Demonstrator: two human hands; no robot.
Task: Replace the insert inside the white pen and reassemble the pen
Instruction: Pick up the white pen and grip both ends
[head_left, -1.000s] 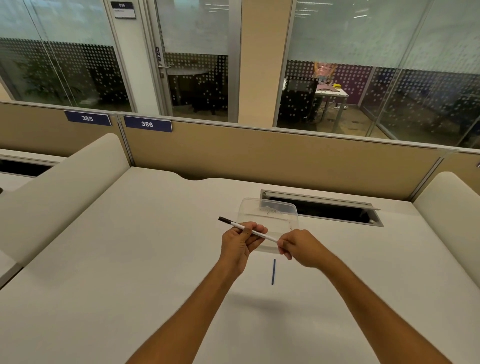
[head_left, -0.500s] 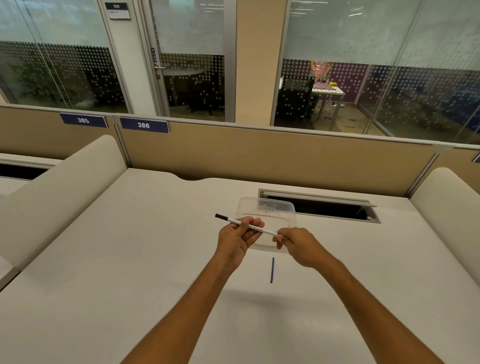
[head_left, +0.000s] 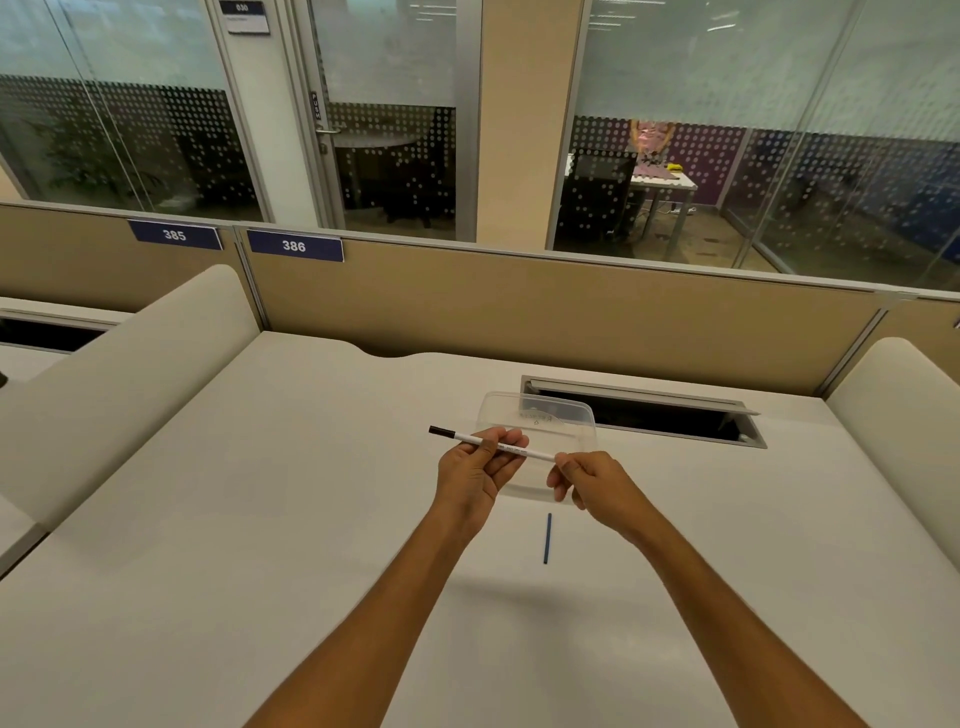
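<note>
A slim white pen (head_left: 470, 440) with a black cap at its left end hangs above the desk, tilted down to the right. My left hand (head_left: 475, 467) pinches its middle between thumb and fingers. The fingers of my right hand (head_left: 589, 480) curl round the pen's right end, hiding that tip. A thin dark blue insert (head_left: 547, 538) lies flat on the white desk (head_left: 260, 519), just below and between both hands, pointing away from me.
A clear plastic container (head_left: 540, 415) sits behind my hands. Beyond it is an open cable slot (head_left: 644, 415) in the desk. Beige partition panels border the back, and padded dividers stand at the left and right sides.
Both hands with the pen have kept much the same hold and place over the desk. The blue insert has stayed where it lay.
</note>
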